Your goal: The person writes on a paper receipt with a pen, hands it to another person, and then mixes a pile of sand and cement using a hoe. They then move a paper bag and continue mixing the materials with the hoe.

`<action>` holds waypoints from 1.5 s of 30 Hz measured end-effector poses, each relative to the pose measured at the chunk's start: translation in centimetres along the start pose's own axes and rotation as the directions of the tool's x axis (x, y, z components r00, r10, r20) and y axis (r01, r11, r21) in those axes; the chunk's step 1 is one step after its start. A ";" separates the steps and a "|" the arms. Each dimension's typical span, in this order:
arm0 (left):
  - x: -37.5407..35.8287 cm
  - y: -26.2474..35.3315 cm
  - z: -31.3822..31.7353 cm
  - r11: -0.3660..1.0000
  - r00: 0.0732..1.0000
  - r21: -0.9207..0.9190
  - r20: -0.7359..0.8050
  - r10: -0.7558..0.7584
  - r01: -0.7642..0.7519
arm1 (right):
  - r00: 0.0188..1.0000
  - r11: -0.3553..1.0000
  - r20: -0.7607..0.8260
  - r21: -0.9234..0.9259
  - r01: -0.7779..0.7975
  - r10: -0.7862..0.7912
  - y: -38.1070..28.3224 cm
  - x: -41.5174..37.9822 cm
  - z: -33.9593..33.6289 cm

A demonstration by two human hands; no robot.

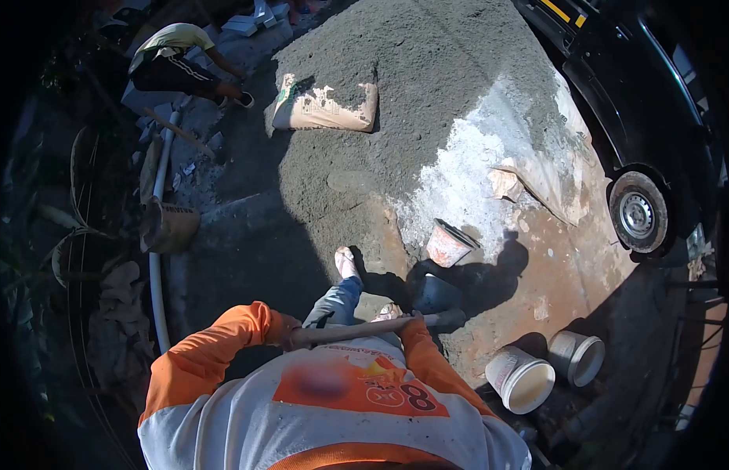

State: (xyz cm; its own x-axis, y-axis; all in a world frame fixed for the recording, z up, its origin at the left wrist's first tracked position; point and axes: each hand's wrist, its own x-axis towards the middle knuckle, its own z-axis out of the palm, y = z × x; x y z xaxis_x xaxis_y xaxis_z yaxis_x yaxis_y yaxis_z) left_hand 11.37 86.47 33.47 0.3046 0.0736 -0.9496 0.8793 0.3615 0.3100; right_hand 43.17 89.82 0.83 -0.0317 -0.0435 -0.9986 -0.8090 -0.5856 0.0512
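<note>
A long pale wooden handle lies across the front of my body at waist height. My left hand is closed around it at the left, below an orange sleeve. My right hand grips it further right, its fingers mostly hidden by the sleeve and handle. Past that hand the handle runs to a dark rounded end; I cannot make out the tool's head. Ahead of my feet rises a large grey sand heap, with a torn paper sack partly covered in sand on it.
White powder covers the heap's right side, near a dirty bucket. Two pale buckets stand at lower right. A dark vehicle's wheel is at right. Another person bends at upper left, beyond a white pipe.
</note>
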 end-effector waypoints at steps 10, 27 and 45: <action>0.9 -5.8 -8.9 0.992 0.937 0.127 -0.348 0.029 0.017 | 0.939 0.941 -0.050 -0.016 0.339 -0.339 -1.5 -5.0 13.3; 9.2 -3.9 -37.1 0.907 0.772 0.349 -0.634 0.042 0.237 | 0.534 0.477 0.014 -0.430 0.767 -0.846 -6.1 -13.7 4.2; 7.6 -7.0 -35.5 0.977 0.691 0.177 -0.721 0.047 0.118 | 0.502 0.384 0.313 -0.367 0.847 -0.807 -4.8 -10.5 0.7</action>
State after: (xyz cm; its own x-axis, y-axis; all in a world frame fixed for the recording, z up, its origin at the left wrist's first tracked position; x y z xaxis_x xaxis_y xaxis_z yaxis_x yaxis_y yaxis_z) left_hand -5.48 117.47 22.52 -0.0125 0.7381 -0.6746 0.9599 0.1977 0.1985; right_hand 46.94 93.63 11.04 0.4531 0.7036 -0.5474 -0.1224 -0.5592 -0.8200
